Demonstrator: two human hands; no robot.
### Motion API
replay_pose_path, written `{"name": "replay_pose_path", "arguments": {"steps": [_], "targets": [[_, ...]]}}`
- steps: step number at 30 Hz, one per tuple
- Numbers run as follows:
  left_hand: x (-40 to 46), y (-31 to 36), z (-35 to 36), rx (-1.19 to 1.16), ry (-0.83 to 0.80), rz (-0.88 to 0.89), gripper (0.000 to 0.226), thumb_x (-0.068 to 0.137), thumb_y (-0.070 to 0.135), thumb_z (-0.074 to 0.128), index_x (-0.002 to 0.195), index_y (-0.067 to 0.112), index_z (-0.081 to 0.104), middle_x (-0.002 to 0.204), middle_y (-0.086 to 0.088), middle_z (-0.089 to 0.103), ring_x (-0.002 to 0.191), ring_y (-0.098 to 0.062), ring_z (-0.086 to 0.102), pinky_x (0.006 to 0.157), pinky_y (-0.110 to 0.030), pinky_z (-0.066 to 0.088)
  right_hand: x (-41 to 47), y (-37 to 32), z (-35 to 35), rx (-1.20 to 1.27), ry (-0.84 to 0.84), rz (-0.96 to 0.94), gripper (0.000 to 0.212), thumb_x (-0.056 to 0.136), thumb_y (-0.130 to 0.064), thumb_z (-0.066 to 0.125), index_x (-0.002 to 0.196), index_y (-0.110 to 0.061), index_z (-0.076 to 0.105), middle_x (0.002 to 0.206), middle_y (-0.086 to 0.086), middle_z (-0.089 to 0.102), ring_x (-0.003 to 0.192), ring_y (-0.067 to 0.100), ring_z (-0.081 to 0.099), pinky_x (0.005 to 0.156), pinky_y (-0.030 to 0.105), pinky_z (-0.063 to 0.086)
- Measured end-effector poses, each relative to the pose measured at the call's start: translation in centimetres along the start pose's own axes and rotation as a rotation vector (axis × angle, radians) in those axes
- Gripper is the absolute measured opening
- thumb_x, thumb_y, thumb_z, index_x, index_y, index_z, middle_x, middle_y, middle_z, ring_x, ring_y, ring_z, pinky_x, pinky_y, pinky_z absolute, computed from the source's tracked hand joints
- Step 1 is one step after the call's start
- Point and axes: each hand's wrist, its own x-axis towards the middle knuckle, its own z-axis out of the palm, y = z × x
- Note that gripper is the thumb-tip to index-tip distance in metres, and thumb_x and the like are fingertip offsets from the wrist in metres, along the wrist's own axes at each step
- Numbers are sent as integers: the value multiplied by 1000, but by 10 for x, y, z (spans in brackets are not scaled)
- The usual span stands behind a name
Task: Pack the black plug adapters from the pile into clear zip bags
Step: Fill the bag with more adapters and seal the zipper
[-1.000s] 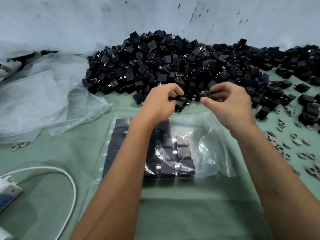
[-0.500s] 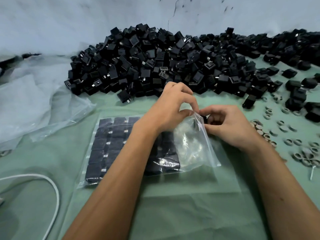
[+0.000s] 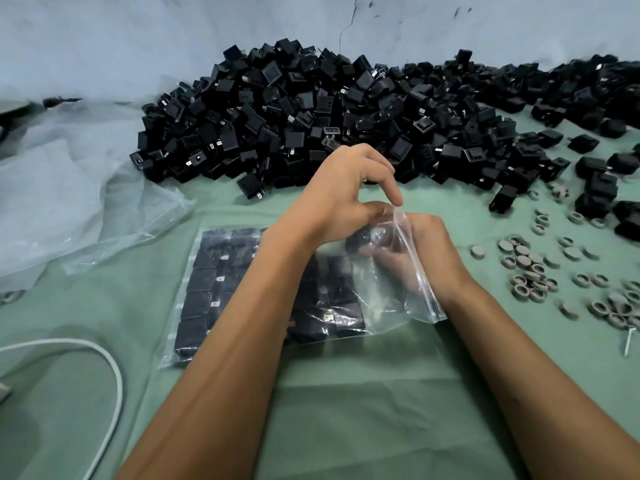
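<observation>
A pale green cloth-covered table [image 3: 346, 410] runs back to a cracked whitish wall, with a big pile of black plug adapters [image 3: 311, 109] heaped against it. Near its front lies a clear plastic zip bag [image 3: 388, 289], long axis left to right, mouth to the right and lifted. Rows of adapters fill its left part. The left hand [image 3: 343, 199], arched from above, pinches the bag's upper lip between thumb and forefinger. The right hand [image 3: 429, 258] reaches into the mouth, fingers curled round a dark adapter, blurred through the plastic.
</observation>
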Motion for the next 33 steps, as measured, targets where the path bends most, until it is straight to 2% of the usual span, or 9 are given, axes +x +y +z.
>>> {"name": "replay_pose_path", "arguments": {"steps": [2, 4, 7, 12, 14, 17, 22, 28, 33], "targets": [[-2, -2, -4, -55, 33, -50, 16, 83, 10, 81, 96, 20, 80, 117, 2, 66, 113, -10, 59, 92, -26, 51, -1, -2, 2, 57, -26, 29, 26, 80, -4, 76, 97, -24, 80, 88, 1, 79, 83, 23, 77, 79, 51, 63], [-5, -9, -12, -77, 98, -104, 15, 87, 11, 78, 100, 19, 77, 115, 2, 66, 111, -9, 62, 91, -29, 55, -2, -6, 2, 105, -86, 3, 32, 79, -4, 69, 100, -25, 80, 97, -3, 79, 91, 16, 77, 84, 37, 64], [-11, -26, -29, -88, 212, -226, 14, 89, 10, 76, 96, 22, 77, 109, 5, 68, 105, -11, 65, 93, -34, 57, -3, -6, 4, 112, -158, -1, 24, 92, -3, 70, 102, -23, 79, 108, -7, 77, 100, 12, 74, 86, 31, 62], [-25, -56, -50, -28, 289, -413, 14, 89, 12, 74, 87, 26, 75, 94, 12, 71, 93, -8, 66, 82, -25, 51, 1, -1, 10, -27, -154, -6, 17, 95, -17, 70, 109, -22, 79, 117, -26, 68, 109, -5, 65, 87, 20, 59], [-30, -63, -55, -77, 230, -459, 12, 90, 10, 74, 89, 22, 76, 87, 10, 72, 83, -6, 67, 76, -22, 50, 2, -1, 11, -36, -167, -35, 19, 97, -18, 68, 111, -24, 78, 120, -34, 65, 113, -5, 63, 92, 24, 58], [-37, -68, -59, -136, 57, -499, 13, 91, 12, 76, 88, 25, 78, 85, 9, 75, 78, -1, 68, 73, -21, 52, 4, 3, 13, -33, -182, -66, 19, 101, -25, 63, 113, -28, 78, 125, -29, 66, 116, -4, 63, 96, 29, 55], [-43, -72, -60, -191, -205, -555, 14, 88, 13, 80, 92, 27, 79, 91, 5, 77, 81, -9, 73, 76, -28, 56, 4, 5, 16, 45, -146, -37, 20, 94, -50, 62, 109, -49, 75, 121, -24, 70, 111, -3, 66, 89, 22, 56], [-45, -74, -60, -196, -246, -567, 18, 82, 11, 85, 93, 24, 79, 88, 2, 78, 82, -11, 74, 68, -18, 55, 4, 12, 15, 1, -152, 9, 17, 95, -50, 63, 108, -48, 75, 117, -24, 71, 106, -2, 69, 88, 35, 62], [-45, -73, -59, -210, -241, -577, 18, 82, 8, 85, 95, 19, 78, 86, 0, 78, 77, -9, 73, 64, -15, 53, 2, 10, 16, 21, -159, 53, 18, 98, -46, 62, 107, -42, 77, 110, -18, 75, 102, 5, 73, 83, 32, 63]]}}
